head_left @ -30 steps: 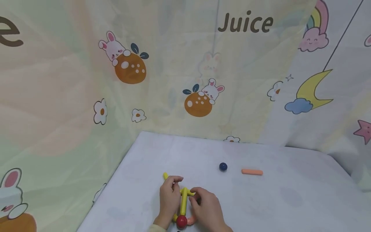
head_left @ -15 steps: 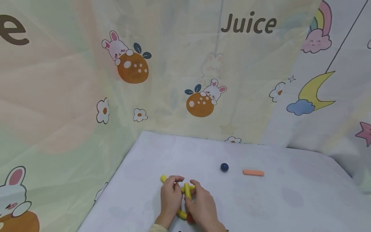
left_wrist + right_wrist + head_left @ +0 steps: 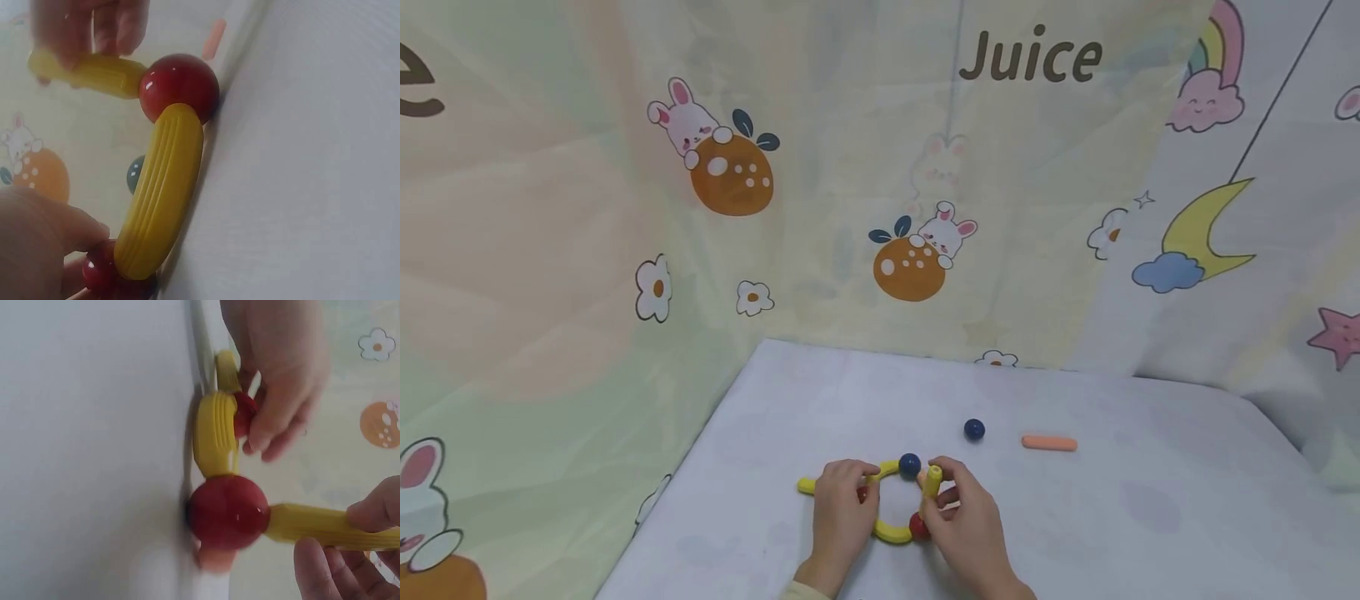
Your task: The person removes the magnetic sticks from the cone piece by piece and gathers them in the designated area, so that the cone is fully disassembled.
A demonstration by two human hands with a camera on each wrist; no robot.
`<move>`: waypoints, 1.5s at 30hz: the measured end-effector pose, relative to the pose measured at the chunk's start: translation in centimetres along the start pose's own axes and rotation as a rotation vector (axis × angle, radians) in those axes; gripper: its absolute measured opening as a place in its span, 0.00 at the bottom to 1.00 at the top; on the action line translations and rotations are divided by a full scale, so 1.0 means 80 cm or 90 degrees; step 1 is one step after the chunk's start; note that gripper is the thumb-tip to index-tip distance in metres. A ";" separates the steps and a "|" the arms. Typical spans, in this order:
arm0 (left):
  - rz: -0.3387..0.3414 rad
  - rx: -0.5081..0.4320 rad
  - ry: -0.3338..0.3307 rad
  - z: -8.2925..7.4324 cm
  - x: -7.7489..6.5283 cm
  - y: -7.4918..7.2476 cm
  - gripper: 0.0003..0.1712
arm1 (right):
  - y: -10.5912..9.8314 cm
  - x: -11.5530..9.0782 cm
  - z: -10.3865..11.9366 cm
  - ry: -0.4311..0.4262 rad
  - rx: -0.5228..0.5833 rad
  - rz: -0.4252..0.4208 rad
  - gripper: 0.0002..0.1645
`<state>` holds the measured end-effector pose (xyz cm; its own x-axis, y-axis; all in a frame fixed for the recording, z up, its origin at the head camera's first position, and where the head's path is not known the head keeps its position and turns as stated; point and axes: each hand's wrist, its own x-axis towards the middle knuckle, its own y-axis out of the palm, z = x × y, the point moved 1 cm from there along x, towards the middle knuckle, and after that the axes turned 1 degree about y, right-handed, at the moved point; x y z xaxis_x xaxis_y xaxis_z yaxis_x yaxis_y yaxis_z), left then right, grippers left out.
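A ring of magnetic pieces lies on the table: yellow curved rods (image 3: 892,533), red balls, a blue ball (image 3: 909,465) at its far side and an orange piece (image 3: 215,557). My left hand (image 3: 844,508) holds the ring's left side, thumb and fingers around a red ball (image 3: 100,269). Left of that hand pokes out the end of another yellow rod (image 3: 806,486). With thumb and fingertips my right hand (image 3: 968,525) pinches a straight yellow rod (image 3: 319,525), which rises from the red ball (image 3: 229,512) at the ring's near right.
Beyond the hands, a loose dark blue ball (image 3: 974,430) and a straight orange rod (image 3: 1049,443) lie on the white table (image 3: 1120,517). A cartoon-printed cloth (image 3: 820,167) hangs behind the table's far edge.
The ring has turned between the hands. Its near red ball has moved right, and its blue ball has come into view. The straight yellow rod, earlier pointing forward, now stands up in the right hand.
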<state>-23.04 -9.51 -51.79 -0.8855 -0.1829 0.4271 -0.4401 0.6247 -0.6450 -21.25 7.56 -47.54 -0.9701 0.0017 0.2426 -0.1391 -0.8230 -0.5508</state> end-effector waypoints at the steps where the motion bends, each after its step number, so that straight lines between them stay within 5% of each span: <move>1: -0.001 0.006 -0.005 0.000 0.000 0.000 0.09 | -0.005 0.000 -0.003 0.007 0.004 -0.004 0.26; 5: -0.007 0.014 -0.012 -0.001 0.001 -0.001 0.08 | -0.027 -0.001 -0.018 0.028 -0.020 -0.031 0.21; 9: 0.005 0.023 0.024 -0.002 0.000 -0.003 0.10 | -0.048 -0.001 -0.036 0.046 -0.069 -0.039 0.18; 16: 0.110 0.020 0.179 -0.021 -0.010 -0.004 0.13 | -0.063 -0.004 -0.067 0.106 -0.112 0.017 0.16; 19: 0.164 0.035 0.202 -0.027 -0.016 -0.001 0.14 | -0.059 -0.006 -0.075 0.124 -0.117 0.041 0.15; 29: 0.258 0.021 0.129 -0.030 -0.019 0.002 0.20 | -0.041 -0.010 -0.082 0.106 -0.118 0.101 0.12; 45: 0.293 -0.037 0.043 -0.031 -0.019 0.010 0.20 | -0.043 -0.006 -0.092 0.097 -0.075 0.109 0.10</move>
<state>-21.72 -6.84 -51.36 -0.9741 0.1723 0.1464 0.0071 0.6705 -0.7419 -21.73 14.60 -51.63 -0.9990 -0.0393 0.0198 0.0162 -0.7472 -0.6644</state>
